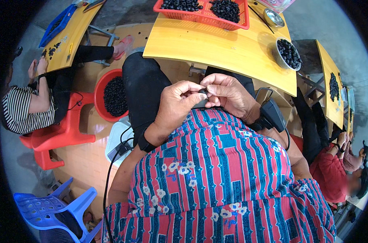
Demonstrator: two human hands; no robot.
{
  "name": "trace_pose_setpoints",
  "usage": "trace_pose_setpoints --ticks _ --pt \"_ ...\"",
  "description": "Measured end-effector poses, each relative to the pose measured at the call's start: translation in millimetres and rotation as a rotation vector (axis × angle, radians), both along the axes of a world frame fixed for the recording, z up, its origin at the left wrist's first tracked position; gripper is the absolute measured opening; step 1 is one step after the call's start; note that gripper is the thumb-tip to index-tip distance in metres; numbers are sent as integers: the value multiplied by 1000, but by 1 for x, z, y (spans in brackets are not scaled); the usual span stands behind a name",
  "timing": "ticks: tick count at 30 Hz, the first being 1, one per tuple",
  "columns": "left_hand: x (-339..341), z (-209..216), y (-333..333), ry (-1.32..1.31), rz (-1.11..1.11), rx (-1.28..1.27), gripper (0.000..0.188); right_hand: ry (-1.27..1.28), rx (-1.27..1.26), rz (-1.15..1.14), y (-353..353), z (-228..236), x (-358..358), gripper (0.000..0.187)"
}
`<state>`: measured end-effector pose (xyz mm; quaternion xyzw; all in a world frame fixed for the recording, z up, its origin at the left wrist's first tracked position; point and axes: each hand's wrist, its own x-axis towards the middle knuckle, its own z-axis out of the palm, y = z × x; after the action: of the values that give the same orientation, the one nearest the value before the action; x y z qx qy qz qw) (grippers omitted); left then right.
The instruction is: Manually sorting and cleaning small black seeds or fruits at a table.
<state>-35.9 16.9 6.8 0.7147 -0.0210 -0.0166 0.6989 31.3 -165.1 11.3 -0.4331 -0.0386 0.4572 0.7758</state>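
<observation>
Both of my hands meet in front of my lap, just short of the table's near edge. Between the fingertips sits a small black round part (203,92), mostly covered by the fingers. My left hand (174,104) pinches it from one side with thumb and forefinger. From the other side, my right hand (231,96) grips it with its fingers curled in. The part looks like the ring-shaped black pieces in the containers, but its exact kind is too small to tell.
On the yellow table (216,46) stand a red divided basket (233,26) and a metal bowl (279,60), both holding black pieces, plus a smaller metal bowl (274,18). A red tub (98,97) of black pieces is left of my leg. Co-workers sit at both sides.
</observation>
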Motion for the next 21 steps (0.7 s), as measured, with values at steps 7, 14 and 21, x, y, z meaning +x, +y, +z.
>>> trace_pose_setpoints --ticks 7,14,21 --pt "-1 -11 1 21 0 -110 14 -129 -132 -47 3 3 1 16" --pt "-1 -6 0 43 6 -156 14 -117 -94 -53 2 5 1 18" --pt "0 -5 -1 45 10 -177 12 -164 -117 -28 2 5 3 17"
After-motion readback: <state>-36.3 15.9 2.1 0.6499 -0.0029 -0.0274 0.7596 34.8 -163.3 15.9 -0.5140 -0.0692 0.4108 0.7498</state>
